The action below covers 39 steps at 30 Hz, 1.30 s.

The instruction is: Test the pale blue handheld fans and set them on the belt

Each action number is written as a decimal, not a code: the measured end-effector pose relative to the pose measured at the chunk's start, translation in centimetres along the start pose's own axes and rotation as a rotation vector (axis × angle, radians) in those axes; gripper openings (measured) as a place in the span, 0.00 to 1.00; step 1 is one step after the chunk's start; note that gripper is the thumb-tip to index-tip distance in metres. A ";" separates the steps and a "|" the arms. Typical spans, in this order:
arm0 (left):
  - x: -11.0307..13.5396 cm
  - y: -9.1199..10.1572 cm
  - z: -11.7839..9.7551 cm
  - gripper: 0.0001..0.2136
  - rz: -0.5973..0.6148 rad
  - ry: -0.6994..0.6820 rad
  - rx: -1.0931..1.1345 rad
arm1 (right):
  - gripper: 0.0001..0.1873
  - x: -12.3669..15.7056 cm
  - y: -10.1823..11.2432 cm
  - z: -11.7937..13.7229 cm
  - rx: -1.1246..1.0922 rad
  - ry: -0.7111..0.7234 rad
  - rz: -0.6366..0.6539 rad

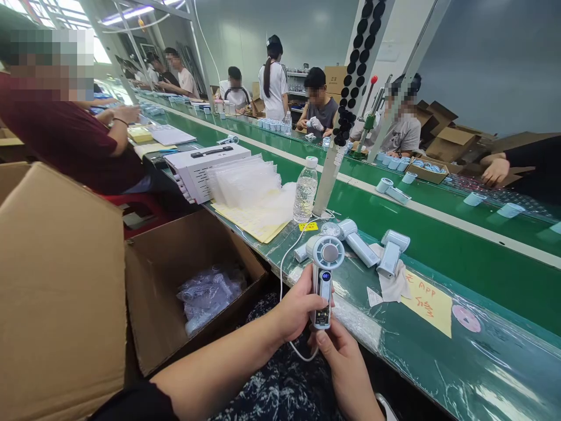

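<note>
Over the bench's [482, 362] near edge: fan [325, 257], upright, axis vertical.
Left hand [298, 309]: clenched round handle [323, 295].
Right hand [344, 358]: just below, thumb at base [321, 321]; grip unclear.

The fan [323, 280] in my left hand [298, 307] is smooth pale plastic with a satin sheen, and its small screen is glossy black. Its cable [283, 266] looks like white rubbery plastic. The bench [482, 362] is green under shiny, wrinkled clear film. A matt white cloth [392, 285] lies beside a yellow paper note [429, 304]. The bottle [305, 190] is clear plastic. The box [61, 280] is matt brown cardboard, with crinkly glossy bags [205, 295] inside.
</note>
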<state>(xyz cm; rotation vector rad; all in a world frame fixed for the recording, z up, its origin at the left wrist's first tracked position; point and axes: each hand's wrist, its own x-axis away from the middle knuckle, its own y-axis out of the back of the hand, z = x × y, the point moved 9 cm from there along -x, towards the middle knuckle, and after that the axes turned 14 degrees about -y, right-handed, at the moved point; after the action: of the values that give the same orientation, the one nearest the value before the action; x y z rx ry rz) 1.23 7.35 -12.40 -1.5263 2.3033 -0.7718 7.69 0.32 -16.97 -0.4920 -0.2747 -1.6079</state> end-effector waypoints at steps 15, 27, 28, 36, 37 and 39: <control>-0.1 0.1 0.0 0.25 -0.012 0.021 0.028 | 0.28 -0.1 -0.1 -0.4 0.022 -0.055 0.021; -0.2 0.5 0.8 0.19 -0.023 0.007 0.116 | 0.27 -0.1 -0.1 -0.9 -0.006 -0.071 0.019; -0.2 0.5 0.8 0.17 -0.028 0.002 0.125 | 0.27 0.0 -0.1 -0.8 -0.008 -0.069 0.020; 0.0 0.6 0.8 0.20 -0.021 0.002 0.067 | 0.27 0.1 -0.2 -0.6 -0.014 -0.054 0.027; 0.0 0.6 0.7 0.21 -0.017 0.003 0.071 | 0.27 0.1 -0.2 -0.5 -0.012 -0.053 0.026; 0.0 0.5 0.7 0.22 -0.017 0.016 0.079 | 0.27 0.1 -0.2 -0.4 -0.011 -0.048 0.021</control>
<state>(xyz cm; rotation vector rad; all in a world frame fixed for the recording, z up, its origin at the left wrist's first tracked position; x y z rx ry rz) 1.15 7.30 -13.24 -1.5118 2.2456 -0.8721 7.46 0.03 -17.28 -0.5412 -0.2962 -1.5791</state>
